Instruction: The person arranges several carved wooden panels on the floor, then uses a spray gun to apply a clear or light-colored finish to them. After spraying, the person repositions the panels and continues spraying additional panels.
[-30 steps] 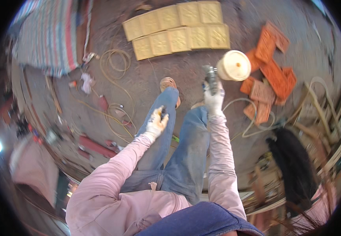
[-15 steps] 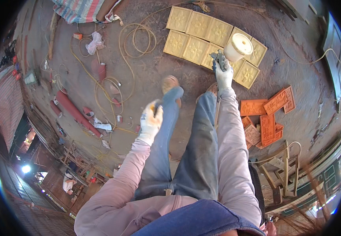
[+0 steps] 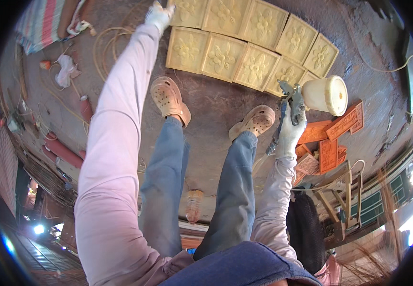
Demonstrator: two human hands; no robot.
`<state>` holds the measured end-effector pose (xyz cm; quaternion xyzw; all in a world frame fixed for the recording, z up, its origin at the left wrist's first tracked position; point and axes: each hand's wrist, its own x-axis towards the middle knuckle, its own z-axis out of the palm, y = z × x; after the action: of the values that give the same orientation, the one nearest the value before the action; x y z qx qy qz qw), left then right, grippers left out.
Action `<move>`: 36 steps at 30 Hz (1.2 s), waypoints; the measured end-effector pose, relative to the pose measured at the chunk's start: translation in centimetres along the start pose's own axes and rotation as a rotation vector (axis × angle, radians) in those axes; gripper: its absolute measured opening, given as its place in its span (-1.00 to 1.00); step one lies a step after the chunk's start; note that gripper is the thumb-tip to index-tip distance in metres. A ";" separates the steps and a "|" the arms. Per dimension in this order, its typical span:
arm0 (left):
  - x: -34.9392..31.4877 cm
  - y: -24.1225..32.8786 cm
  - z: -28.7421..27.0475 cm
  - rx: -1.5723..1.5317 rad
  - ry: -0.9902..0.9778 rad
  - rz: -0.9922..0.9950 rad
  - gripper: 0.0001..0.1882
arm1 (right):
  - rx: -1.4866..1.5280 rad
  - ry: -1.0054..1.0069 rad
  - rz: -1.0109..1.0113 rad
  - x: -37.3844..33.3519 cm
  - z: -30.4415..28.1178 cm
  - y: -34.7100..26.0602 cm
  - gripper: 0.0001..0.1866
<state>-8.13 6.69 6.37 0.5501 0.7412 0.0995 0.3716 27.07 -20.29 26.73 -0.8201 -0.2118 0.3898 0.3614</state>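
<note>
Ten pale yellow panels (image 3: 255, 67) with flower reliefs, laid on the floor (image 3: 207, 102) in two rows of five, one of them partly behind the spray gear. The whole block is longer side to side, slanting from upper left down to the right, though the lens bends it a fair bit.

One grey spray gun (image 3: 292, 98), with one white cup (image 3: 324, 94) on it, just off the block's lower right corner in view. The right hand (image 3: 292, 125), in a white glove, is wrapped round the gun. Gun's long axis runs away from the wrist, head end up toward the panels and a bit left. The cup sticks out to the right, lid end facing right.

One left hand (image 3: 158, 18), also gloved, is way over at the top left, right by the outer edge of the end panel. Can't tell if the fingers are pinching it or just beside it. Any lettering is too small to read.

Also two tan clogs (image 3: 170, 101), at least five orange carved panels (image 3: 329, 153) piled at right, and one striped sheet (image 3: 40, 21) top left.
</note>
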 end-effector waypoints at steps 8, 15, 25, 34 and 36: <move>5.9 -3.8 6.7 -0.140 0.001 -0.151 -0.04 | -0.042 0.012 0.043 0.1 2.5 0.7 -0.66; 6.4 -6.6 2.8 -0.553 -0.264 -0.273 -0.02 | 0.045 -0.060 -0.043 3.1 8.0 -5.7 -0.71; -25.6 2.5 -8.0 0.185 -0.137 0.272 -0.36 | 0.072 -0.315 -0.128 7.3 20.5 -11.7 -0.63; -45.5 7.5 -21.7 0.318 -0.815 0.072 -0.55 | 0.115 -0.330 -0.040 10.1 23.1 -12.2 -0.65; -46.3 7.8 -21.7 0.299 -0.714 0.063 -0.56 | 0.195 -0.217 -0.064 11.4 19.9 -11.0 -0.68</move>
<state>-11.18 -25.86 46.44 0.6209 0.5541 -0.1959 0.5187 17.56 2.55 20.88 -0.7271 -0.2369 0.4832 0.4263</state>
